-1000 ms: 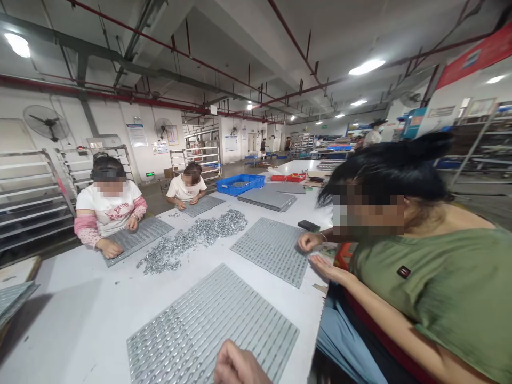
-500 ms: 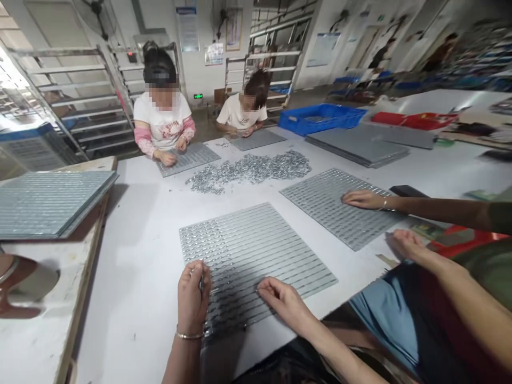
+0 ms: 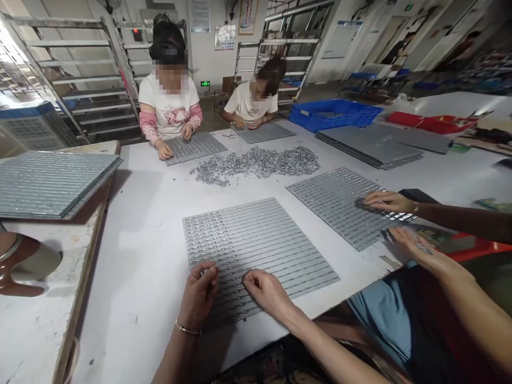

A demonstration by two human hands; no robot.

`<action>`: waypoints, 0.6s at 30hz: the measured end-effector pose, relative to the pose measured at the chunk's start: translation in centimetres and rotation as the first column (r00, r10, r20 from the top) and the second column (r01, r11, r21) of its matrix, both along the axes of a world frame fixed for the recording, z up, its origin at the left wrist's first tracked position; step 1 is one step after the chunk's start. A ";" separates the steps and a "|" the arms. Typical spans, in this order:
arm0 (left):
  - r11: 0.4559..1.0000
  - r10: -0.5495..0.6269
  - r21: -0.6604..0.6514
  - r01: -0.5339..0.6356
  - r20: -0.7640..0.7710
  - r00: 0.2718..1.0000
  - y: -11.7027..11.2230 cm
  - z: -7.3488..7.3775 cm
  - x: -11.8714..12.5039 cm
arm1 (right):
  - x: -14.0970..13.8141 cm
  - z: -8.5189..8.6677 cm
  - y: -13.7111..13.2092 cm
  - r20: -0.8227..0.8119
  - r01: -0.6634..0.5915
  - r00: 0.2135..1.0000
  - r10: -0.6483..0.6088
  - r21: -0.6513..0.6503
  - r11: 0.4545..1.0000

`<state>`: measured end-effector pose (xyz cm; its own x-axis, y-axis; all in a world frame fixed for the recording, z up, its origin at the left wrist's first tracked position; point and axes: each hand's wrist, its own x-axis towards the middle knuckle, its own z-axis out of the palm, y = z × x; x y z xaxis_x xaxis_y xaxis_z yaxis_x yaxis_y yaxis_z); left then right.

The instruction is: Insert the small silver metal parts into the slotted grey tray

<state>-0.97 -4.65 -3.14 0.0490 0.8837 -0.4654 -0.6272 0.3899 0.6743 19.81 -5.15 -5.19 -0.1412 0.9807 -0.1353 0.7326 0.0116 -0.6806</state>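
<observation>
In front of me a grey board point(image 3: 276, 240) with long parallel ridges lies flat on the white table. Small shiny metal pieces sit in rows over its left part, while its right part shows plain ridges. My left hand point(image 3: 200, 293), a bangle at the wrist, is closed above the board's near left edge; a bit of shiny metal shows between its thumb and fingers. To its right, my right hand point(image 3: 268, 293) pinches with fingertips down at the board's surface, and what they hold is hidden.
Beyond my board lies a pile of small metal pieces point(image 3: 260, 162). A co-worker's hands point(image 3: 392, 202) are over another board point(image 3: 332, 202) at right. Two people work across the table. Stacked boards point(image 3: 60, 181), a brown mug point(image 3: 24, 264) and a blue crate point(image 3: 332, 114) stand around.
My right hand has moved left along the board, closer to my left hand. My left hand has shifted slightly right and turned. The camera view has tilted down a little.
</observation>
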 end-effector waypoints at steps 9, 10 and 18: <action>0.993 -0.115 -0.003 0.115 0.013 0.993 -0.6 -0.2 1.1 | 0.0 -0.8 0.3 -0.020 0.070 0.997 -0.070 0.002 0.998; 0.991 -0.133 0.003 0.133 0.006 0.991 -0.6 -0.1 1.2 | 0.0 -0.6 0.2 -0.078 0.101 0.992 -0.101 -0.008 0.995; 0.919 -0.375 0.099 0.383 -0.089 0.923 -1.7 -1.1 2.8 | -0.4 3.7 -2.8 -0.562 0.004 0.814 -0.146 -0.246 0.969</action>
